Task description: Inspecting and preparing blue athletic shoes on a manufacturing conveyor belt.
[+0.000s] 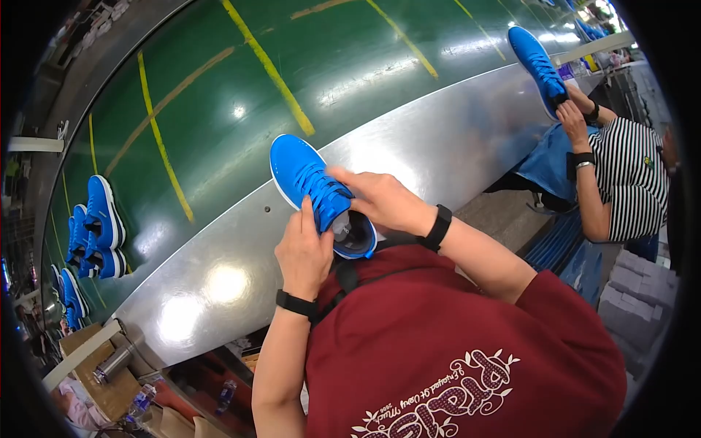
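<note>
A blue sneaker (296, 164) with a white sole edge rests with its toe pointing away, over the metal border of the work surface and close to my body. My left hand (303, 248) is closed at the left side of the laces, its fingertips by the tongue. From the right, my right hand (387, 201) grips the upper near the collar, thumb by the opening and fingers across the laces. Something pale grey shows inside the opening. The exact hold of the fingertips on the laces or tongue is partly hidden.
A green conveyor belt (219, 109) with yellow lines runs beyond the metal ledge (226, 270). Several blue sneakers (106, 212) stand on it at the left. At right, a co-worker in a striped shirt (635, 175) handles another blue sneaker (537, 66). A metal flask (113, 365) lies at lower left.
</note>
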A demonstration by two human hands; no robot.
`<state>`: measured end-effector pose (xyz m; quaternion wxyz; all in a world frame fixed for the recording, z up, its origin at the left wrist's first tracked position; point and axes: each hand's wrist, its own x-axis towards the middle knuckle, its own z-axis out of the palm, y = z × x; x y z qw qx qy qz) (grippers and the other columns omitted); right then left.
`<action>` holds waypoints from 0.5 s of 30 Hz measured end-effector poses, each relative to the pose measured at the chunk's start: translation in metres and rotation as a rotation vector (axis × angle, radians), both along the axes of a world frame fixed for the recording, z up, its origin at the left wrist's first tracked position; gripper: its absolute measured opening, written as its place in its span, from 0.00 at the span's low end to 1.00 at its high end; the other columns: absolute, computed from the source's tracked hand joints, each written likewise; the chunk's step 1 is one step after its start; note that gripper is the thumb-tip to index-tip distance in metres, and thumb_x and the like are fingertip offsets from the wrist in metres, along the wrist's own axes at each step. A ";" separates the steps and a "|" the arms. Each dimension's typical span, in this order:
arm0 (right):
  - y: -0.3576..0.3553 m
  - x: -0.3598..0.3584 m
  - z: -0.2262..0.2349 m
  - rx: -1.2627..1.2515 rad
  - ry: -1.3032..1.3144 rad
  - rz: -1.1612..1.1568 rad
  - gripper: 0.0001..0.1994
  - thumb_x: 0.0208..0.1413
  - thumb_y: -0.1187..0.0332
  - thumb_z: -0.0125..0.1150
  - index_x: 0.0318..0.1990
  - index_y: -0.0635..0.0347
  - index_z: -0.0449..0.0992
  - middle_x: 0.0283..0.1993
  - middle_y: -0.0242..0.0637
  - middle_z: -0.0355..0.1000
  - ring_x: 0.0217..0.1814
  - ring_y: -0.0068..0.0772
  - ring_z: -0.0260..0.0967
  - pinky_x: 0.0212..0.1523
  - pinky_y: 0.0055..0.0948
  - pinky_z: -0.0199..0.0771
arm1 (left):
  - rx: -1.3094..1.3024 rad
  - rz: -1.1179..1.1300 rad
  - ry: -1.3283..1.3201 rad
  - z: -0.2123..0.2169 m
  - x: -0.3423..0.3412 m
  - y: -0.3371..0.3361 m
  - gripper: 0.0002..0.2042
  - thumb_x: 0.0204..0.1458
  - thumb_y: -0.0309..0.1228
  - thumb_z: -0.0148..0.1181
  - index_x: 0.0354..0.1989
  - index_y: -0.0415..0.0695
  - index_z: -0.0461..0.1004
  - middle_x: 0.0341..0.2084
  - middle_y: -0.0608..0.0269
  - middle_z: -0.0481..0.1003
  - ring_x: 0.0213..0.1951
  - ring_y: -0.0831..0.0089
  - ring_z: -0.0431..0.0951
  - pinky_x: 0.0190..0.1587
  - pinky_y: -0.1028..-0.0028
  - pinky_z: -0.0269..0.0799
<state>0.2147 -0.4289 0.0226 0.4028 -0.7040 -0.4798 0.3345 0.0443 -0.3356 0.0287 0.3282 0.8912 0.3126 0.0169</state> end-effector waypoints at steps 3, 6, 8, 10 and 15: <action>-0.015 -0.021 0.002 0.082 -0.106 -0.173 0.19 0.47 0.73 0.60 0.49 0.58 0.70 0.39 0.46 0.72 0.42 0.50 0.70 0.41 0.40 0.71 | 0.376 -0.022 -0.208 0.004 0.013 0.001 0.23 0.45 0.25 0.59 0.54 0.41 0.67 0.39 0.52 0.71 0.41 0.56 0.73 0.40 0.64 0.71; -0.037 -0.046 0.010 0.136 -0.239 -0.011 0.13 0.45 0.65 0.64 0.37 0.60 0.72 0.35 0.42 0.70 0.40 0.42 0.68 0.41 0.38 0.70 | 0.333 -0.197 -0.333 0.002 0.028 0.004 0.16 0.43 0.25 0.61 0.43 0.42 0.72 0.35 0.58 0.72 0.38 0.60 0.73 0.37 0.66 0.71; -0.037 -0.060 0.004 0.065 -0.432 0.244 0.12 0.43 0.66 0.63 0.34 0.61 0.73 0.36 0.44 0.70 0.42 0.38 0.67 0.40 0.37 0.70 | 0.357 -0.227 -0.198 0.011 0.034 0.004 0.09 0.41 0.23 0.60 0.33 0.43 0.71 0.29 0.62 0.70 0.34 0.61 0.71 0.33 0.66 0.70; -0.020 -0.078 -0.031 0.100 -0.527 0.221 0.11 0.42 0.66 0.62 0.33 0.61 0.73 0.33 0.45 0.71 0.41 0.38 0.69 0.38 0.37 0.71 | 0.435 -0.259 -0.197 0.010 0.042 0.007 0.08 0.38 0.23 0.60 0.28 0.43 0.68 0.25 0.62 0.68 0.31 0.63 0.70 0.30 0.66 0.68; -0.007 -0.062 -0.020 -0.053 -0.496 0.294 0.08 0.39 0.68 0.60 0.27 0.61 0.74 0.17 0.40 0.71 0.25 0.44 0.74 0.29 0.39 0.72 | 0.024 -0.250 -0.209 0.005 0.025 0.053 0.05 0.39 0.25 0.63 0.25 0.42 0.73 0.23 0.61 0.72 0.28 0.65 0.73 0.29 0.71 0.70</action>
